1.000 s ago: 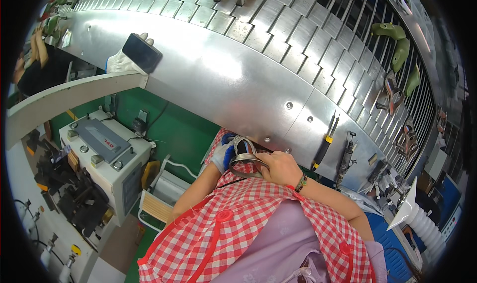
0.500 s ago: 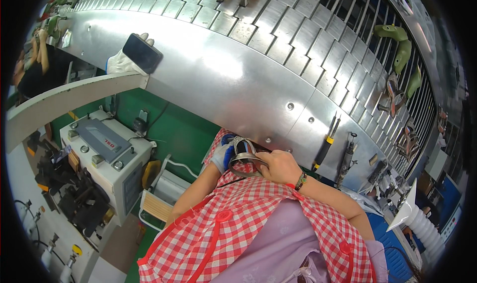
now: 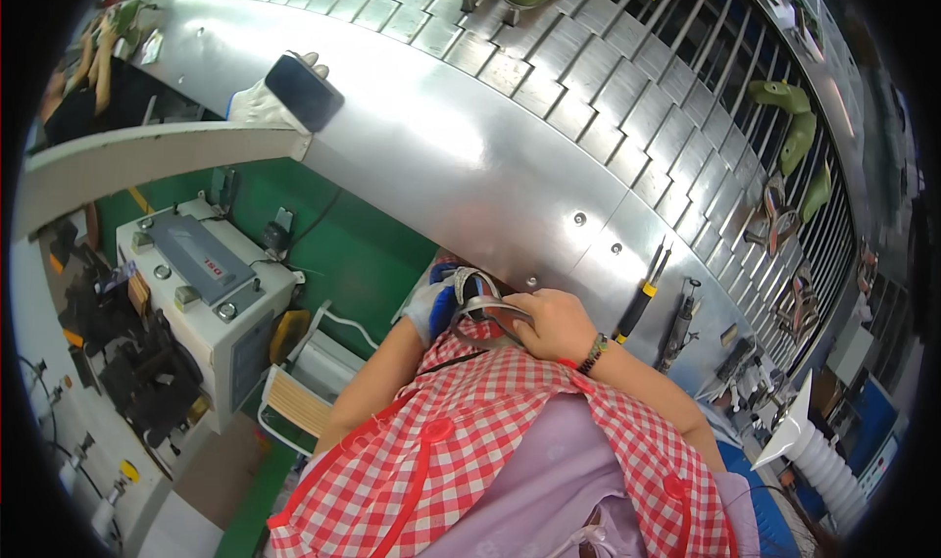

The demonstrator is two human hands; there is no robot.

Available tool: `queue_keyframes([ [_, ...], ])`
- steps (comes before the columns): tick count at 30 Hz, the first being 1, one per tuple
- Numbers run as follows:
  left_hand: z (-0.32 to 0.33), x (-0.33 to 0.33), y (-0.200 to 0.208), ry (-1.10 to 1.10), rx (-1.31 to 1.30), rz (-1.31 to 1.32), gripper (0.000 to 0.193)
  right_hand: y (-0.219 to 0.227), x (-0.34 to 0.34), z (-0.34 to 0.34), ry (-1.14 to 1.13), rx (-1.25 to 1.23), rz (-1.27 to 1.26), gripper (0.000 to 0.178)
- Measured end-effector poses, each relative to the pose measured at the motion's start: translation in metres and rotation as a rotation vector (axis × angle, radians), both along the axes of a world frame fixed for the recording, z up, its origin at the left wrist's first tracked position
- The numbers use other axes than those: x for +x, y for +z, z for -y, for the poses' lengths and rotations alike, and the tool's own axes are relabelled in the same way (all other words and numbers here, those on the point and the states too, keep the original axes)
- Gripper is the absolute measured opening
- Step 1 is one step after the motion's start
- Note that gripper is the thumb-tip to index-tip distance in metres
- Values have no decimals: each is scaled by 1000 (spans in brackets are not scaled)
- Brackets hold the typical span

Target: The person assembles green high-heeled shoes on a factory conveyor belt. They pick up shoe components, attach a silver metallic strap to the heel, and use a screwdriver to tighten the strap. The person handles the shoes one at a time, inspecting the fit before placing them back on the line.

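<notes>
Close against my red-checked apron (image 3: pixel 470 367), a strappy sandal (image 3: pixel 486 305) with silvery bands is held between my two hands. My left hand (image 3: pixel 427 309), in a white and blue glove, closes round its left side; part of those fingers is hidden behind the straps. From the right, my bare right hand (image 3: pixel 559 324) pinches a curved strap, thumb and fingers together. A beaded bracelet circles that wrist. The sandal sits just below the near edge of the metal table (image 3: pixel 412 156).
Beyond the table runs a slatted conveyor (image 3: pixel 578 78) with sandals on green lasts. A phone (image 3: pixel 305 92) lies on a white glove (image 3: pixel 257 107). To the right are a yellow-black pen-like tool (image 3: pixel 642 298) and a white flexible duct (image 3: pixel 818 460). A white machine (image 3: pixel 211 284) stands left.
My view has shifted slightly, moving the table and phone rightward in the picture. Both hands keep hold of the sandal, whose straps are turned a little differently.
</notes>
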State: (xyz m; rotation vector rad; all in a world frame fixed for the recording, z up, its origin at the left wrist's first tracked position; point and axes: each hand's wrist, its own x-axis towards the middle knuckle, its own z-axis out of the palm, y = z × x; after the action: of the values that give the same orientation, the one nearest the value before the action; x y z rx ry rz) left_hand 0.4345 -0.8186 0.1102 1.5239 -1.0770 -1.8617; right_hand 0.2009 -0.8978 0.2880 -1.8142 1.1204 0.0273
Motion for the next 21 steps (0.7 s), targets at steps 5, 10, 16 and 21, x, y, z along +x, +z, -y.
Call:
queue_keyframes([
  [5,66,28,136,587,-67,-416,36,53,-8,33,154,-488,331,37],
  [10,145,14,220,424,-590,-484,53,90,-26,38,39,-904,318,42],
  [16,190,-36,276,207,-845,-525,60,117,-56,20,-160,-1142,227,41],
  [21,200,-69,298,157,-827,-588,58,126,-70,1,-326,-1100,247,45],
])
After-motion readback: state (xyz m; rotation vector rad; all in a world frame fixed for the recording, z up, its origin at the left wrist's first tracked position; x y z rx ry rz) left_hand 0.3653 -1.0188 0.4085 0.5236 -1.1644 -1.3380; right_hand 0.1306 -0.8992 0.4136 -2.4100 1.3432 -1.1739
